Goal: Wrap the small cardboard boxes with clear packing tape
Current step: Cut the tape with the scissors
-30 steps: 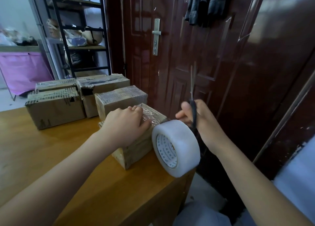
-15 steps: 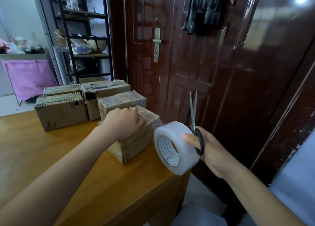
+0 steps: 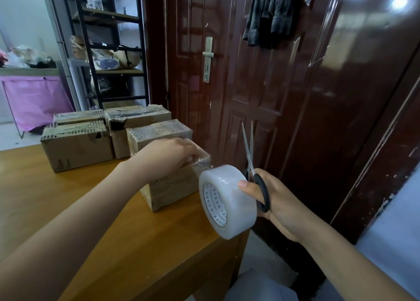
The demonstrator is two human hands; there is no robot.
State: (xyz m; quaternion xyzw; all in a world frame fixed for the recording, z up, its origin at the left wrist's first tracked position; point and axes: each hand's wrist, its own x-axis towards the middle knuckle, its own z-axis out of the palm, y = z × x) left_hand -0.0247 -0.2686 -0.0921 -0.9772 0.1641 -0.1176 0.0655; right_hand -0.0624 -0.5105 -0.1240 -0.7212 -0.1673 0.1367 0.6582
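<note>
Presently the step in hand appeared to be severing the clear tape strip (image 3: 201,165) that ran from the near cardboard box (image 3: 172,187) to the tape roll (image 3: 227,200). To do it well, the strip should be held taut, the cut made close to the box edge, and the free end then pressed flat so no loose flap remains.

The left hand (image 3: 166,155) lay over the top of that box at its right end, fingers bent down over the taped edge, steadying it. The right hand (image 3: 272,200) held two things at once: its thumb pressed on the roll's outer face, and its fingers were closed round the black handle of the scissors (image 3: 252,162), blades pointing up and nearly together. How the roll was supported from behind could not be seen.

The box stood near the desk's (image 3: 113,232) right edge; the roll hung just beyond that edge. Four further boxes (image 3: 77,144) stood grouped toward the far side.
</note>
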